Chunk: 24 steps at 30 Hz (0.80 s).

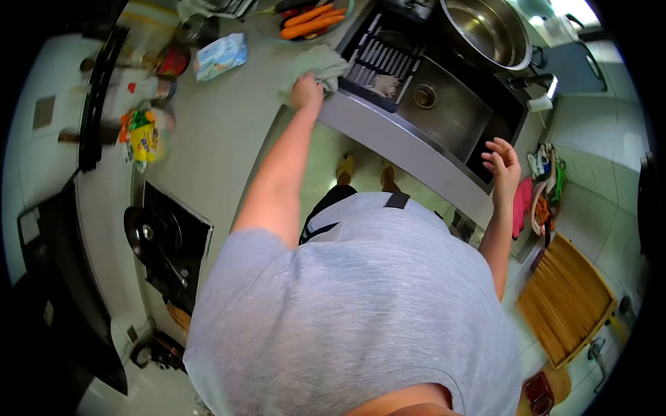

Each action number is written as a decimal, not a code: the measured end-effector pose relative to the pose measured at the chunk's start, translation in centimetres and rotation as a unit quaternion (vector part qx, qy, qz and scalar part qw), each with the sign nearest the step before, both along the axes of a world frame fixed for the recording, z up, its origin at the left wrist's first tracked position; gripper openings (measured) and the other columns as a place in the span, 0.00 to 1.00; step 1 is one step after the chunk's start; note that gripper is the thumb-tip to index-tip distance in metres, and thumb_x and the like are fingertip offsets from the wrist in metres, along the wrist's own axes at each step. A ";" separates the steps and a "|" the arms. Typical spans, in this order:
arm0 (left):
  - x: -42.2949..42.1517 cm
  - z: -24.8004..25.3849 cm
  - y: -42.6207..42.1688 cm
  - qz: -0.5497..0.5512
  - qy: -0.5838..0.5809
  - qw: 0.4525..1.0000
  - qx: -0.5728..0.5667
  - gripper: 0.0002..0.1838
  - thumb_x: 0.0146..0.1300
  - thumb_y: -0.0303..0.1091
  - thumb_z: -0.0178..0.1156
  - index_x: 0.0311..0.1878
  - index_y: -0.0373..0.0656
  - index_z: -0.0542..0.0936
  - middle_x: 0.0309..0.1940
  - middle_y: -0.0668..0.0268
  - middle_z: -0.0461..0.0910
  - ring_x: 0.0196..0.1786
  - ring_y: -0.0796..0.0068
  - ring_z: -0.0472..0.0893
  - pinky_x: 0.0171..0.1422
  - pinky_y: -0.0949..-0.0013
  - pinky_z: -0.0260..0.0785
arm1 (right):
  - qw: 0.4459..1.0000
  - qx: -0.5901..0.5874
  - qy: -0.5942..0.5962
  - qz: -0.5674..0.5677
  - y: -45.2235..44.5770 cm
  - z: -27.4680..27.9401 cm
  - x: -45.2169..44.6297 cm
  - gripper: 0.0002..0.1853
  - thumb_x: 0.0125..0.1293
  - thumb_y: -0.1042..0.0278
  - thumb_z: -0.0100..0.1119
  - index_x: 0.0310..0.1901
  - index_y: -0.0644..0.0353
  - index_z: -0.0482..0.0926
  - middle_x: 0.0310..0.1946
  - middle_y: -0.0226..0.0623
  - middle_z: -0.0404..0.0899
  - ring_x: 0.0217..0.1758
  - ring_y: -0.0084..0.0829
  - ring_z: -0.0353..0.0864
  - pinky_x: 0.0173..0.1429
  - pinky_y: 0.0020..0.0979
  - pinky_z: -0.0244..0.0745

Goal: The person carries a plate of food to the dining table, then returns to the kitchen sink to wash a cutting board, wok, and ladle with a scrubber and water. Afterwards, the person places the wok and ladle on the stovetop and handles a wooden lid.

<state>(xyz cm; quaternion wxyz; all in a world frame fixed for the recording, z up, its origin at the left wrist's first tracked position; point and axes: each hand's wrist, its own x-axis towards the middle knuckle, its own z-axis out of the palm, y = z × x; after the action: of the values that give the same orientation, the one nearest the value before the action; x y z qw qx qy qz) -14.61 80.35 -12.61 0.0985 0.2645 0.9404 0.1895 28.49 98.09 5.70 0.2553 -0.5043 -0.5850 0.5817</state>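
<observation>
My left hand (306,91) presses down on a pale green cloth (325,66), its fingers bunched into the fabric. The cloth lies crumpled on the counter (229,114), against the sink's left corner. Over by the front right side of the sink (447,104), my right hand (502,163) hangs in the air, fingers loosely curled and apart, holding nothing. In the left part of the sink sits a black slatted rack (383,59), with a crumpled light-coloured piece (386,86) I cannot identify. Past the cloth stands a glass bowl (269,26) with carrots (310,24).
A large steel pot (489,35) rests over the sink's back, near the faucet (538,83). On the left counter are a blue-white packet (220,57), a yellow-green bag (142,135) and a stove with a black lidded pan (149,232). Bags hang at right beside a wooden board (565,298).
</observation>
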 end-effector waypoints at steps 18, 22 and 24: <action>1.8 12.4 -7.8 0.018 -0.153 0.862 0.483 0.14 0.60 0.34 0.59 0.41 0.31 0.78 0.33 0.48 0.81 0.33 0.57 0.81 0.42 0.59 0.72 | 0.927 -0.056 0.026 0.369 -9.3 -4.7 -21.5 0.36 0.65 0.73 0.63 0.72 0.55 0.57 0.63 0.43 0.68 0.60 0.33 0.73 0.60 0.31 0.70; 2.6 16.3 -9.6 -0.084 -0.147 0.842 0.511 0.19 0.59 0.33 0.62 0.53 0.35 0.79 0.39 0.52 0.83 0.38 0.63 0.83 0.45 0.64 0.74 | 0.847 0.138 0.115 0.500 -10.4 -4.5 -27.0 0.55 0.51 0.73 0.76 0.76 0.55 0.47 0.71 0.41 0.56 0.69 0.35 0.63 0.70 0.36 0.61; 2.9 18.2 -10.9 -0.224 -0.198 0.796 0.527 0.20 0.58 0.33 0.64 0.55 0.39 0.80 0.42 0.55 0.84 0.41 0.64 0.84 0.48 0.65 0.74 | 0.843 0.067 0.021 0.533 -9.1 -4.4 -27.1 0.51 0.50 0.72 0.77 0.73 0.60 0.54 0.67 0.37 0.63 0.66 0.32 0.65 0.70 0.34 0.60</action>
<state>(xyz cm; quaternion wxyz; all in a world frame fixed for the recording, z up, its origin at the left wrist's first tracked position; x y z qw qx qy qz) -11.76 69.48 5.58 0.1678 0.4350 0.5702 0.6764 1.38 88.97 1.31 -0.0482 -0.0843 -0.7953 0.5984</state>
